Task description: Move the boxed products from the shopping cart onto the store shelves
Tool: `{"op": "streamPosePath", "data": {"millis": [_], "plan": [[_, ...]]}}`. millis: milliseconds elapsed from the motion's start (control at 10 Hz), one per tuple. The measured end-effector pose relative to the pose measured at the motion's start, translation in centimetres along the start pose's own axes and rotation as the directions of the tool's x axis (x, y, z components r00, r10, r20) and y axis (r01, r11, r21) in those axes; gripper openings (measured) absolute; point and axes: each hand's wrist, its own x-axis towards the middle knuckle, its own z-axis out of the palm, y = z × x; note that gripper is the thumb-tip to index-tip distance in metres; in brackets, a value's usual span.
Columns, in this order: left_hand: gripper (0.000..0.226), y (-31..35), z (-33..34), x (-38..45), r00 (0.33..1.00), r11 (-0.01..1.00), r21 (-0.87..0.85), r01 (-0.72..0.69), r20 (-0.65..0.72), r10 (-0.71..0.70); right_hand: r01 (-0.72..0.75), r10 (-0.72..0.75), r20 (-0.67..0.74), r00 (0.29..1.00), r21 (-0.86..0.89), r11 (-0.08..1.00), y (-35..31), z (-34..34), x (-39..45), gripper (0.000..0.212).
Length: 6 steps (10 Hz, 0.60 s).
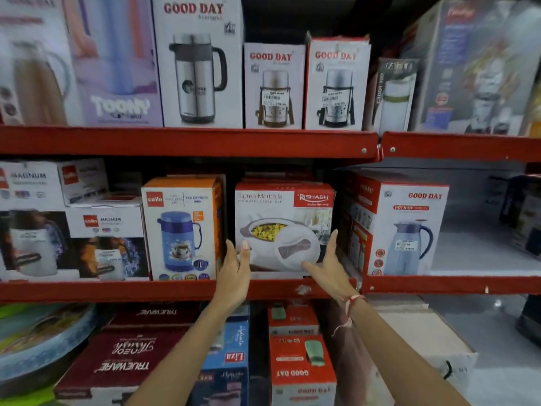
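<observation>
Right now you are at the placing step: the Rishabh casserole box (284,227) already sits on the middle shelf (187,290), between the orange Cello box (183,227) on its left and the red-and-white Good Day jug box (398,227) on its right. Your left hand (234,268) lies flat against the lower left edge of the box, fingers (245,247) pressed together and pointing up. Your right hand (328,265) cups the lower right corner, fingers (332,238) spread, with the thumb reaching across the front face. Neither hand grips; both look to be steadying or nudging.

By my reading, the next move calls for a gentle push to square the box with its neighbours, then letting go and turning back to the cart, which is out of view.

The box reads "Sigma Marbella", "Insulated Casserole" and "Rishabh". The Cello box says "Tea Express 1000". The jug box reads "Good Day" and "Hot N Sip". On the upper shelf (187,142) several boxes say "Good Day", and one lilac box (117,68) reads "Toony". Below, upside down, you can read "Trueware", "Liza" and "Good Day".
</observation>
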Motion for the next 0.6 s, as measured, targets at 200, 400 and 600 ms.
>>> {"op": "streamPosePath", "data": {"millis": [200,400,600], "plan": [[0.054,-1.7,-1.1,-0.5,0.995,0.996,0.022,-0.081,-0.054,0.082,0.004,-0.010,-0.041,0.999,-0.156,0.988,-0.4,-0.6,-2.0,0.103],[0.070,-0.7,-2.3,-1.6,0.993,0.992,0.060,-0.115,-0.025,0.117,-0.003,-0.024,-0.113,0.993,-0.235,0.972,-2.7,-1.5,-3.5,0.091],[0.058,8.2,-7.9,-1.5,0.748,0.781,0.460,-0.422,-0.309,0.587,0.385,-0.663,-0.367,0.653,-0.593,0.707,-13.8,-4.2,-4.4,0.069]]}}
